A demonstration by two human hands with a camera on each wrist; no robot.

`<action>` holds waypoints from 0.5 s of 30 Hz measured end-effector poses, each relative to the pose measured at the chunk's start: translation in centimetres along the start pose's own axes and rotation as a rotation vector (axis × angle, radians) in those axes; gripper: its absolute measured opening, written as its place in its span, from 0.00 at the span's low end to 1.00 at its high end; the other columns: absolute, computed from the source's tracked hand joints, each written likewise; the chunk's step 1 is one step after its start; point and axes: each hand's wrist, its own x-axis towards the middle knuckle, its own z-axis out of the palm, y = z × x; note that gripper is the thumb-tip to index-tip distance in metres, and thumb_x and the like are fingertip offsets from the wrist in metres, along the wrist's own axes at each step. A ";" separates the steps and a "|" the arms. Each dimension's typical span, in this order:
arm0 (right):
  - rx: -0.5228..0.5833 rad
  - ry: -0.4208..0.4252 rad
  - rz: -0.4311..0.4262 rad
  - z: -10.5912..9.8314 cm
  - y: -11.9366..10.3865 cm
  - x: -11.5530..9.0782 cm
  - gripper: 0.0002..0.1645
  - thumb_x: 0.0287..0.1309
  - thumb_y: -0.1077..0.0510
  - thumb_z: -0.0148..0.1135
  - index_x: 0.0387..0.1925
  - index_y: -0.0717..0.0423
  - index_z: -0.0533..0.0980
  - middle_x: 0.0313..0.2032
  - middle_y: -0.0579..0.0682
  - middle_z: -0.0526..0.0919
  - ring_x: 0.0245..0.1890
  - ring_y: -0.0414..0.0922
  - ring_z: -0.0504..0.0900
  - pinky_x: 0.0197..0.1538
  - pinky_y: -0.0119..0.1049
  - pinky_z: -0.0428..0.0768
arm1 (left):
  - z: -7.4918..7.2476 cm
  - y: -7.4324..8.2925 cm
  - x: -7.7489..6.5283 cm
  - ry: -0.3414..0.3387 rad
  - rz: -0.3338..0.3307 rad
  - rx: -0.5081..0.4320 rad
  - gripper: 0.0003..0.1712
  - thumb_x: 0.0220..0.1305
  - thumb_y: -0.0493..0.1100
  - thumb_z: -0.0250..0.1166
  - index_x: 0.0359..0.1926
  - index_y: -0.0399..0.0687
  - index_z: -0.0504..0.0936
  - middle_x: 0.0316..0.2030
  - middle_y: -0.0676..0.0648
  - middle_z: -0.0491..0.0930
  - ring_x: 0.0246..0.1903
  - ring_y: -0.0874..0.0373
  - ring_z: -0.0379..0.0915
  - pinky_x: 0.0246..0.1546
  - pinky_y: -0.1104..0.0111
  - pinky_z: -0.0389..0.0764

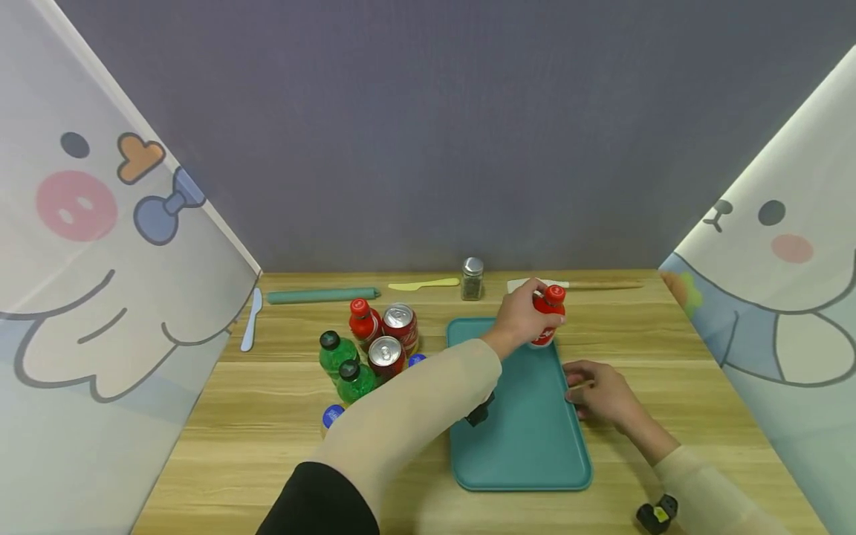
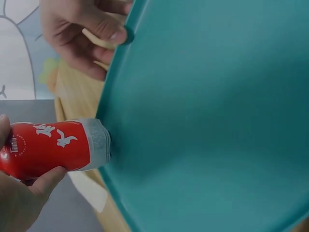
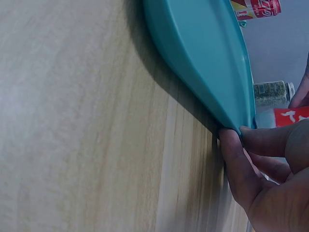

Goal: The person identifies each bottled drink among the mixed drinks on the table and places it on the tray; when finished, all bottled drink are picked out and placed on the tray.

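My left hand [image 1: 521, 316] grips a red-capped bottle with a red label [image 1: 554, 297] over the far right corner of a teal tray [image 1: 528, 438]. In the left wrist view the clear base of the bottle [image 2: 58, 147] is at the tray's edge; whether it touches the surface I cannot tell. With thumb and fingertip, my right hand [image 1: 602, 390] pinches the tray's right rim, as the right wrist view shows at the rim [image 3: 236, 126]. No other thing stands on the visible part of the tray.
Left of the tray stand another red-capped bottle [image 1: 365, 319], two red cans [image 1: 400, 318], two green bottles [image 1: 337, 353] and blue-capped bottles [image 1: 332, 414], partly hidden by my left arm. Along the back lie a teal roll [image 1: 321, 296], a yellow knife [image 1: 424, 284], a spice jar [image 1: 472, 281] and a spatula [image 1: 602, 284].
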 end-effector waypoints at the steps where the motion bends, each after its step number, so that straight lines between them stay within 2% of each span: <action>1: 0.000 0.000 -0.003 0.0 0.0 0.0 0.31 0.58 0.71 0.66 0.64 0.71 0.72 0.47 0.64 0.83 0.30 0.47 0.84 0.29 0.42 0.88 | 0.2 -0.1 0.0 0.004 0.001 -0.002 0.25 0.61 0.48 0.77 0.55 0.55 0.76 0.50 0.50 0.84 0.44 0.57 0.81 0.42 0.67 0.83; 15: 0.006 -0.007 -0.021 -0.1 0.4 0.2 0.31 0.58 0.71 0.66 0.64 0.72 0.72 0.47 0.65 0.82 0.31 0.48 0.85 0.29 0.43 0.88 | 2.2 -1.5 0.6 0.047 0.009 -0.009 0.30 0.57 0.50 0.79 0.58 0.57 0.77 0.50 0.53 0.83 0.45 0.60 0.79 0.42 0.70 0.83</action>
